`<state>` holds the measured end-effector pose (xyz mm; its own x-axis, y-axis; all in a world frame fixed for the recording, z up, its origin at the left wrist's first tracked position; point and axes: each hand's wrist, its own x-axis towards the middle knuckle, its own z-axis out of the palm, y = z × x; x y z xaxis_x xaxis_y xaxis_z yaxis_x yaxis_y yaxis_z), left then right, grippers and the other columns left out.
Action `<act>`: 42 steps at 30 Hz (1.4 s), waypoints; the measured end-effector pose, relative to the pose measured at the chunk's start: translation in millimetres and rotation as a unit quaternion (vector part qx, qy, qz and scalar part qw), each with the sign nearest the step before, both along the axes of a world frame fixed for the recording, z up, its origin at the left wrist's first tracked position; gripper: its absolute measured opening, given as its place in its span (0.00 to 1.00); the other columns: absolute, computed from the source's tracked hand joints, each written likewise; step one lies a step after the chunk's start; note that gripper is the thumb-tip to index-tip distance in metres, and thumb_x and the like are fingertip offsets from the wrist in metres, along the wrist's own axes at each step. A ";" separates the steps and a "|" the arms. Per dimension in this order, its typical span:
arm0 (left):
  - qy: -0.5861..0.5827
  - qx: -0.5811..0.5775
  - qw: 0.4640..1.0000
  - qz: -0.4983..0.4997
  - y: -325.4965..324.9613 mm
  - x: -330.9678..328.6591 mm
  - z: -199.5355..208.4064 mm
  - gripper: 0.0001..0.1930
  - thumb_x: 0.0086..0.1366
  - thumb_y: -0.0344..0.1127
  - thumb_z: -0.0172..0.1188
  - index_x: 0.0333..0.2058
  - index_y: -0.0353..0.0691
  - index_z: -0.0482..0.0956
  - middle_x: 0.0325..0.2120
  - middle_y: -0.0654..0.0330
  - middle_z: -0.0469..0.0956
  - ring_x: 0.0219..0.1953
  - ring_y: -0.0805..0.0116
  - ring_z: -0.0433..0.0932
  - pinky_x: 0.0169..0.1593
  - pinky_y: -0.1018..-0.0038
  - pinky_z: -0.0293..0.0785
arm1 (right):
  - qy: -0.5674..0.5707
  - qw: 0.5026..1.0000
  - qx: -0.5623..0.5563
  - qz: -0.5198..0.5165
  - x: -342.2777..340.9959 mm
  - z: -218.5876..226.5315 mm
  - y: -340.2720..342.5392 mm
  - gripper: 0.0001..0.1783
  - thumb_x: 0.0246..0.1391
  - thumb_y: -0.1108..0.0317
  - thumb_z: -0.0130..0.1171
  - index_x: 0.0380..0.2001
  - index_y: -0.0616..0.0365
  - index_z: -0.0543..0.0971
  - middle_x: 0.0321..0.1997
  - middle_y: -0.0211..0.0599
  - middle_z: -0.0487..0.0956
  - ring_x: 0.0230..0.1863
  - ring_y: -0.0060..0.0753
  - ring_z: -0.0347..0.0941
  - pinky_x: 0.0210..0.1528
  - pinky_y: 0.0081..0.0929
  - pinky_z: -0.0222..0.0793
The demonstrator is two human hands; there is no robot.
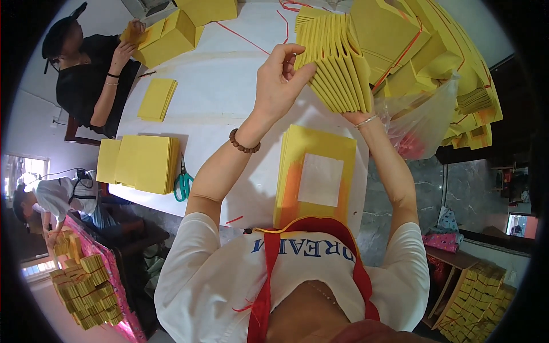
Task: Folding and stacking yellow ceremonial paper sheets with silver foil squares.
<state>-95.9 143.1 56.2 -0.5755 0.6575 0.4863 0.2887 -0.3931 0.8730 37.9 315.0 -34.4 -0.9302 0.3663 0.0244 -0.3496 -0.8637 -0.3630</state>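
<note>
I hold a fanned bundle of folded yellow paper sheets [338, 63] raised above a white table [223, 86]. My left hand [278, 77] grips the bundle's left edge with fingers curled over the top. My right hand [359, 116] supports it from below and is mostly hidden behind the sheets; a thin bracelet shows at the wrist. A bead bracelet circles my left wrist. Under the bundle, near the table's front edge, lies a stack of yellow sheets [315, 174] with a silver-white square and orange patch on top.
Green-handled scissors [183, 184] lie beside a thick yellow stack [142, 163]. A small stack [156, 99] sits mid-table. Bundled yellow stacks tied with red string [434, 51] and a clear plastic bag [420, 123] crowd the right. Another person [91, 74] handles paper at far left; a third person [51, 197] sits lower left.
</note>
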 end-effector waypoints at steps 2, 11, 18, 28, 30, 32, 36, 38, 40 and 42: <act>-0.006 0.002 1.000 0.003 -0.8 0.0 0.4 0.16 0.53 0.32 0.61 0.39 0.31 0.70 0.24 0.66 0.69 0.24 0.82 0.64 0.27 0.83 0.63 | 0.000 1.000 -0.001 0.002 0.7 -4.8 0.8 0.26 0.58 0.57 0.41 0.56 0.58 0.64 0.59 0.43 0.66 0.58 0.41 0.64 0.59 0.42 0.61; 0.021 -0.044 0.998 0.034 -3.9 -2.9 1.9 0.18 0.54 0.40 0.62 0.36 0.33 0.69 0.21 0.64 0.68 0.22 0.78 0.63 0.25 0.81 0.63 | 0.027 0.998 -0.008 0.052 2.7 -7.9 -0.4 0.27 0.56 0.55 0.44 0.57 0.57 0.64 0.59 0.42 0.66 0.59 0.41 0.63 0.60 0.43 0.58; 0.050 -0.051 0.996 0.054 -1.6 -7.2 -6.0 0.22 0.52 0.46 0.64 0.34 0.34 0.68 0.19 0.64 0.66 0.22 0.76 0.63 0.24 0.78 0.63 | -0.058 0.998 0.012 0.007 2.7 -7.2 -6.1 0.28 0.57 0.54 0.43 0.57 0.57 0.63 0.59 0.42 0.66 0.59 0.41 0.63 0.61 0.42 0.58; 0.058 -0.048 0.996 0.054 -2.5 -7.2 -7.1 0.21 0.53 0.45 0.63 0.34 0.34 0.68 0.19 0.65 0.64 0.22 0.76 0.62 0.24 0.78 0.63 | -0.029 0.999 -0.015 0.034 2.9 -9.2 -6.1 0.26 0.58 0.55 0.42 0.56 0.58 0.65 0.58 0.41 0.67 0.58 0.40 0.64 0.60 0.42 0.59; 0.059 -0.047 0.996 0.054 -2.7 -6.7 -7.2 0.21 0.53 0.45 0.63 0.34 0.34 0.68 0.18 0.65 0.64 0.21 0.76 0.62 0.24 0.78 0.62 | -0.035 0.999 -0.012 0.030 2.2 -7.8 -7.6 0.26 0.58 0.55 0.42 0.55 0.57 0.65 0.58 0.41 0.67 0.58 0.40 0.64 0.60 0.42 0.60; 0.060 -0.046 0.996 0.053 -3.4 -6.0 -6.9 0.21 0.53 0.45 0.63 0.34 0.33 0.68 0.18 0.65 0.64 0.21 0.76 0.62 0.24 0.79 0.62 | -0.041 0.999 -0.009 0.024 1.8 -5.8 -10.0 0.26 0.58 0.55 0.42 0.55 0.57 0.65 0.58 0.41 0.67 0.58 0.40 0.64 0.59 0.42 0.60; 0.054 -0.042 0.997 0.045 -4.7 -5.1 -6.3 0.21 0.54 0.45 0.63 0.34 0.33 0.68 0.18 0.66 0.64 0.21 0.77 0.62 0.24 0.79 0.61 | -0.055 0.998 -0.014 0.013 1.2 -5.0 -11.9 0.25 0.58 0.55 0.42 0.55 0.56 0.66 0.58 0.41 0.68 0.57 0.40 0.65 0.59 0.42 0.60; 0.053 -0.039 0.997 0.044 -6.0 -4.7 -4.9 0.20 0.54 0.45 0.63 0.35 0.33 0.68 0.18 0.66 0.64 0.21 0.78 0.62 0.24 0.80 0.61 | -0.061 0.998 -0.015 0.011 1.0 -5.4 -12.2 0.25 0.58 0.55 0.42 0.56 0.56 0.66 0.58 0.41 0.67 0.57 0.40 0.65 0.59 0.42 0.60; 0.069 -0.100 0.992 0.031 -9.4 -4.0 -1.1 0.18 0.59 0.39 0.60 0.40 0.33 0.67 0.29 0.64 0.72 0.29 0.82 0.67 0.32 0.84 0.65 | -0.045 0.998 -0.028 0.021 1.2 -4.9 -13.1 0.26 0.58 0.54 0.40 0.56 0.56 0.65 0.58 0.41 0.67 0.58 0.41 0.64 0.59 0.44 0.61; 0.067 -0.095 0.993 0.029 -9.7 -4.6 -1.6 0.18 0.58 0.39 0.61 0.40 0.33 0.67 0.29 0.64 0.72 0.30 0.81 0.67 0.33 0.84 0.65 | -0.050 0.998 -0.026 0.023 0.4 -3.4 -13.4 0.26 0.58 0.54 0.40 0.56 0.56 0.65 0.58 0.41 0.67 0.58 0.41 0.64 0.59 0.44 0.61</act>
